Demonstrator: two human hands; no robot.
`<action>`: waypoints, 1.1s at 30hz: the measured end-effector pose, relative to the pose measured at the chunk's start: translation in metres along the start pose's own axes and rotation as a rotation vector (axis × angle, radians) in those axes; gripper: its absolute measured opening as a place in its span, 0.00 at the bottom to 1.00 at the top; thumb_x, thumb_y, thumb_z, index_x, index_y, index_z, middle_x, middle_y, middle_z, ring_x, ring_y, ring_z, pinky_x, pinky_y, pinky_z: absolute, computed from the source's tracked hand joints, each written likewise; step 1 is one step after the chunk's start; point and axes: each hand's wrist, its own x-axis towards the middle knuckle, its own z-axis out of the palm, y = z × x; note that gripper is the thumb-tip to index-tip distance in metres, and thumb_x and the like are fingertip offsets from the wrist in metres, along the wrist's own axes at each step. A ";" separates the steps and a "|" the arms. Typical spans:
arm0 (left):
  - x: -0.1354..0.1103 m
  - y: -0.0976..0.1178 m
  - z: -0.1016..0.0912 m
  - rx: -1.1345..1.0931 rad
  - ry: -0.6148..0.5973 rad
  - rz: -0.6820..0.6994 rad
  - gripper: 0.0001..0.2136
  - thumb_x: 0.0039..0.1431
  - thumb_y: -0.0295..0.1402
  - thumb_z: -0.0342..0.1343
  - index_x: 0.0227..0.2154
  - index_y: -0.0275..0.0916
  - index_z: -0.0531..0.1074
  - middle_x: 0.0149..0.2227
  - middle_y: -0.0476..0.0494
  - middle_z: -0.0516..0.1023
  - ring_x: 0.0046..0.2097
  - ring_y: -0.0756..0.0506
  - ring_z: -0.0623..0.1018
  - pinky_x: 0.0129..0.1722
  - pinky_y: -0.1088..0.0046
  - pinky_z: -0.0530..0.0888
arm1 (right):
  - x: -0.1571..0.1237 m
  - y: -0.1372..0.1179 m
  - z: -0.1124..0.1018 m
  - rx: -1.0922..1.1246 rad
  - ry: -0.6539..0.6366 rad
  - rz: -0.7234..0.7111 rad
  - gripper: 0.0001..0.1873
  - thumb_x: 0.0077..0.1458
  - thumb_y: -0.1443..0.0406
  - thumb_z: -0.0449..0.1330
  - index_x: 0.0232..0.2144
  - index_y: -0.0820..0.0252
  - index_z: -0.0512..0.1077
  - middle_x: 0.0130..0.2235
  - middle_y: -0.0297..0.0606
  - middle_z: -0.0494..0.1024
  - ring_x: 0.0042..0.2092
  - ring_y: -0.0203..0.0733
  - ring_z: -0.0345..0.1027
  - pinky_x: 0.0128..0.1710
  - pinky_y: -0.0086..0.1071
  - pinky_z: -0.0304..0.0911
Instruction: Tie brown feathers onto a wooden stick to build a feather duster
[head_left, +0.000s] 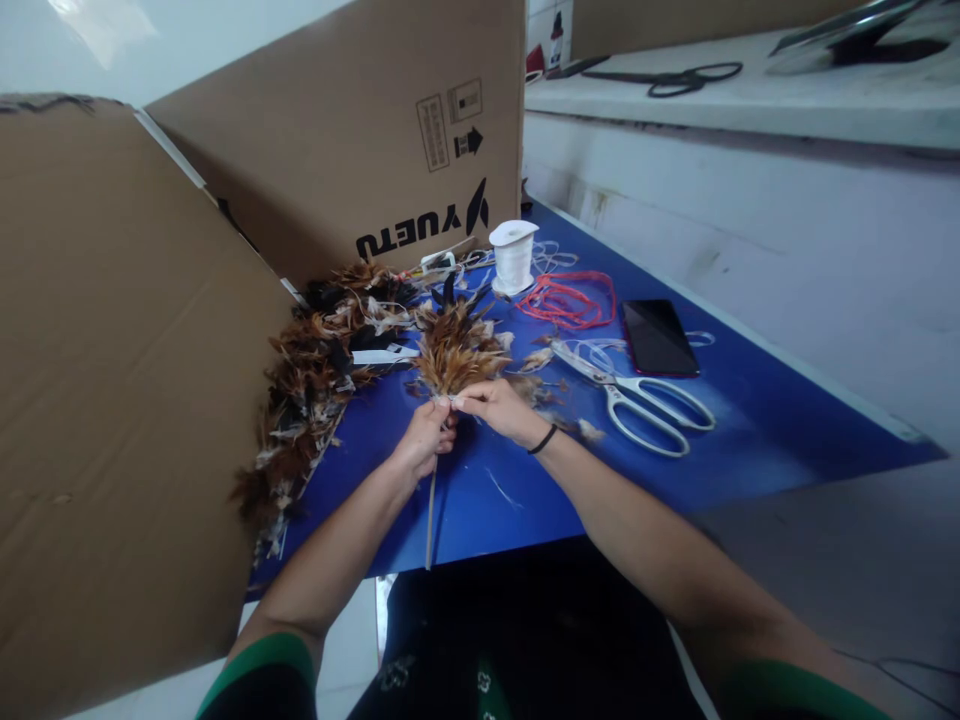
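Note:
Above the blue table (510,510), my left hand (427,435) is closed around the thin stick of a feather duster (454,350), whose brown and black feathers fan away from me. The bare end of the stick (431,520) points down toward the table's near edge. My right hand (504,408), with a dark band at the wrist, pinches at the base of the feathers, right beside the left fingertips. What lies between those right fingertips is too small to make out. A long pile of loose feathers (307,370) runs along the left side of the table.
Right of the hands lie white-handled scissors (652,400), a dark phone (660,337) and red cord (570,300). A spool of white string (514,258) stands behind. Large cardboard (337,130) walls the back and left. On a white ledge (750,110) rest dark scissors (675,78).

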 end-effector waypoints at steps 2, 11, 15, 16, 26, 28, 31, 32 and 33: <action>0.000 0.000 0.000 -0.011 -0.008 -0.002 0.15 0.53 0.43 0.56 0.30 0.35 0.63 0.25 0.52 0.63 0.16 0.61 0.55 0.13 0.86 0.48 | 0.001 0.001 -0.001 -0.008 -0.028 -0.029 0.11 0.49 0.62 0.58 0.23 0.64 0.75 0.25 0.35 0.76 0.29 0.34 0.65 0.31 0.28 0.57; 0.002 0.002 0.001 -0.127 -0.044 -0.045 0.09 0.60 0.35 0.50 0.32 0.33 0.67 0.26 0.49 0.68 0.18 0.58 0.63 0.18 0.80 0.70 | 0.001 0.005 -0.001 -0.012 -0.016 -0.071 0.11 0.49 0.61 0.58 0.25 0.63 0.76 0.27 0.36 0.77 0.29 0.36 0.67 0.31 0.28 0.60; 0.005 -0.001 0.001 -0.143 -0.050 -0.072 0.10 0.61 0.35 0.48 0.33 0.32 0.67 0.26 0.44 0.72 0.25 0.52 0.74 0.30 0.71 0.77 | 0.000 0.006 -0.001 -0.031 -0.014 -0.089 0.12 0.50 0.61 0.58 0.25 0.63 0.77 0.27 0.36 0.77 0.31 0.36 0.67 0.32 0.28 0.60; 0.006 -0.002 0.001 -0.135 -0.054 -0.063 0.10 0.61 0.36 0.49 0.33 0.32 0.67 0.26 0.43 0.73 0.26 0.51 0.74 0.29 0.71 0.77 | 0.000 0.006 -0.001 -0.045 -0.017 -0.093 0.12 0.50 0.61 0.58 0.25 0.63 0.77 0.27 0.36 0.77 0.31 0.36 0.67 0.32 0.28 0.60; 0.005 -0.005 -0.007 -0.041 -0.023 0.011 0.13 0.54 0.40 0.56 0.28 0.33 0.64 0.26 0.50 0.64 0.17 0.60 0.59 0.13 0.87 0.49 | -0.004 0.000 0.001 -0.186 -0.034 -0.121 0.11 0.53 0.65 0.55 0.24 0.63 0.76 0.27 0.35 0.77 0.30 0.34 0.68 0.31 0.26 0.58; 0.005 -0.005 -0.007 -0.044 -0.029 0.011 0.14 0.54 0.41 0.56 0.28 0.34 0.63 0.26 0.51 0.62 0.18 0.60 0.58 0.13 0.86 0.48 | -0.005 -0.002 0.001 -0.232 -0.011 -0.132 0.11 0.53 0.66 0.55 0.24 0.63 0.75 0.27 0.34 0.77 0.29 0.34 0.67 0.31 0.26 0.57; 0.005 -0.005 -0.007 -0.040 -0.033 0.008 0.15 0.53 0.43 0.57 0.29 0.34 0.63 0.25 0.53 0.59 0.18 0.60 0.56 0.14 0.86 0.47 | -0.005 -0.004 0.000 -0.281 0.019 -0.131 0.11 0.52 0.66 0.55 0.23 0.62 0.75 0.26 0.34 0.76 0.29 0.34 0.65 0.31 0.26 0.56; 0.005 -0.005 -0.007 -0.039 -0.032 0.007 0.15 0.53 0.43 0.57 0.29 0.34 0.63 0.24 0.53 0.58 0.18 0.60 0.55 0.14 0.86 0.47 | -0.005 -0.005 -0.001 -0.281 0.019 -0.123 0.11 0.52 0.66 0.55 0.23 0.62 0.74 0.25 0.34 0.75 0.28 0.34 0.65 0.31 0.27 0.56; 0.005 -0.005 -0.008 -0.039 -0.031 0.004 0.16 0.52 0.43 0.57 0.29 0.34 0.63 0.24 0.54 0.57 0.17 0.60 0.55 0.14 0.86 0.46 | -0.005 -0.005 -0.001 -0.272 0.014 -0.113 0.10 0.52 0.65 0.56 0.23 0.62 0.74 0.25 0.33 0.75 0.28 0.34 0.65 0.31 0.27 0.56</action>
